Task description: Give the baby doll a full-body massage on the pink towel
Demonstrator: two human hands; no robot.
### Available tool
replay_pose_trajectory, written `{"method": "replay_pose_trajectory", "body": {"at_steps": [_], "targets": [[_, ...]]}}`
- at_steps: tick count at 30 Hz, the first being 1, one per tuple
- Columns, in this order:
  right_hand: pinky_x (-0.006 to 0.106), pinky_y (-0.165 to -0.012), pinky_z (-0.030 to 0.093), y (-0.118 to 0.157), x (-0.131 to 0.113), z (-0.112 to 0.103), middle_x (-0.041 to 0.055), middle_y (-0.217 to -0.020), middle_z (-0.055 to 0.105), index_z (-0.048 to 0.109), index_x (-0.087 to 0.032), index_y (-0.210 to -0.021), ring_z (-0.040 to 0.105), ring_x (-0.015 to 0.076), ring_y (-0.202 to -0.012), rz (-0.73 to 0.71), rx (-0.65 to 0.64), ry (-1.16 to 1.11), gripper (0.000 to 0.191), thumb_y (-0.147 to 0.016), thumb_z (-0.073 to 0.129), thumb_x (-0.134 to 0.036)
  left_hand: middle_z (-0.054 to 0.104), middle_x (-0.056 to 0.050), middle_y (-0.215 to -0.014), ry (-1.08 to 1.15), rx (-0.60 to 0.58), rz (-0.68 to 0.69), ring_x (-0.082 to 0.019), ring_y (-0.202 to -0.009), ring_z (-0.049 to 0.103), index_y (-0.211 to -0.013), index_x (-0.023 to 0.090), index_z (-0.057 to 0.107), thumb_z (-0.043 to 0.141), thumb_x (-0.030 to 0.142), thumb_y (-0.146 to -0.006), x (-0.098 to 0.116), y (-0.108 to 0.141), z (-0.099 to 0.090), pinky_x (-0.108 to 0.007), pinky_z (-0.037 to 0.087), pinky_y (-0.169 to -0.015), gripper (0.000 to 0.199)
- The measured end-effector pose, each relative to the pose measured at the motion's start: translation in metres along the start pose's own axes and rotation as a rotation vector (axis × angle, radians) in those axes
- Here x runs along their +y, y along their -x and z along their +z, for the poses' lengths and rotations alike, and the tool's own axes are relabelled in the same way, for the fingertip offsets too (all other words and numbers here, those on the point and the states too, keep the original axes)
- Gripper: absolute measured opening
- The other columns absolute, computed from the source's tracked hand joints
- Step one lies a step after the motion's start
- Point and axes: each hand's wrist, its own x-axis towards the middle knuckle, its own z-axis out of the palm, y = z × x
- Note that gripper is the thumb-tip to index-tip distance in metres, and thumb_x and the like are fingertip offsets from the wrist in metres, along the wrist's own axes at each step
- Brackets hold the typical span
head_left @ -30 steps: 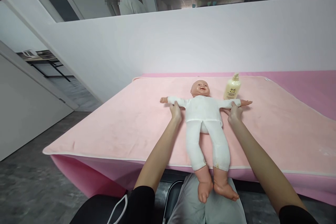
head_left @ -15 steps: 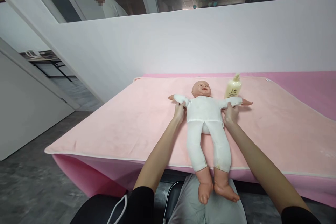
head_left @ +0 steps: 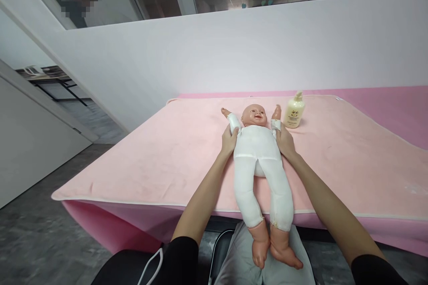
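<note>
Pink blanket point(head_left: 150, 160) under doll point(head_left: 257, 143), bottle point(head_left: 294, 113)

Black sleeves point(head_left: 183, 258) are worn, ending near the elbows. The trousers point(head_left: 247, 256) are light grey-green, with visible creases. Forearms and hands are uncovered; no markings noted on the visible sleeve fabric.

A doll point(head_left: 257, 142) lies on its back on a blanket point(head_left: 150, 156), head toward the wall point(head_left: 250, 49) behind, feet past the near edge, above the seated person's lap point(head_left: 232, 265). A bottle point(head_left: 294, 113) stands on the blanket, right of the doll's head. The left hand point(head_left: 230, 140) and right hand point(head_left: 285, 140) flank its torso.
</note>
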Motion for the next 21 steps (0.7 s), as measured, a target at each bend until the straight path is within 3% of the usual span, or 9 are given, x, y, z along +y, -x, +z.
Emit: {"method": "replay_pose_trajectory", "body": {"at_steps": [6, 11, 16, 21], "targets": [[0.033, -0.07, 0.041, -0.004, -0.01, -0.008, 0.0174, -0.099, 0.065, 0.047, -0.011, -0.125, 0.06, 0.0266, -0.086, 0.117, -0.243, 0.319, 0.046, -0.092, 0.022, -0.032, 0.068, -0.013, -0.086, -0.427, -0.144, -0.029, -0.025, -0.079, 0.061, -0.09, 0.013, 0.063, 0.039, 0.037, -0.087, 0.012, 0.001, -0.003, -0.03, 0.04, -0.067, 0.034], [0.034, -0.07, 0.041, -0.006, -0.014, -0.009, 0.0201, -0.098, 0.064, 0.056, -0.011, -0.111, 0.06, 0.0291, -0.088, 0.193, -0.278, 0.414, 0.045, -0.092, 0.022, -0.035, 0.067, -0.018, -0.082, -0.633, -0.2, -0.104, -0.03, -0.081, 0.062, -0.076, 0.013, 0.062, 0.037, 0.042, -0.087, 0.012, -0.003, -0.007, -0.033, 0.039, -0.067, 0.04], [0.034, -0.071, 0.043, -0.006, 0.002, -0.012, 0.0164, -0.097, 0.066, 0.057, -0.014, -0.113, 0.061, 0.0276, -0.086, 0.071, -0.134, 0.254, 0.042, -0.089, 0.027, -0.032, 0.067, -0.013, -0.089, -0.296, -0.117, -0.106, -0.025, -0.08, 0.061, -0.09, 0.012, 0.062, 0.045, 0.038, -0.084, 0.001, -0.005, -0.011, -0.031, 0.042, -0.068, 0.032], [0.038, -0.084, 0.045, -0.006, 0.002, -0.011, 0.0132, -0.115, 0.062, 0.049, -0.016, -0.125, 0.058, 0.0266, -0.099, -0.159, 0.13, -0.022, 0.046, -0.082, 0.037, -0.025, 0.063, -0.008, -0.109, 0.078, 0.155, 0.174, -0.018, -0.092, 0.059, -0.114, 0.017, 0.054, 0.052, 0.026, -0.078, 0.002, -0.005, -0.006, -0.029, 0.046, -0.078, 0.037]]}}
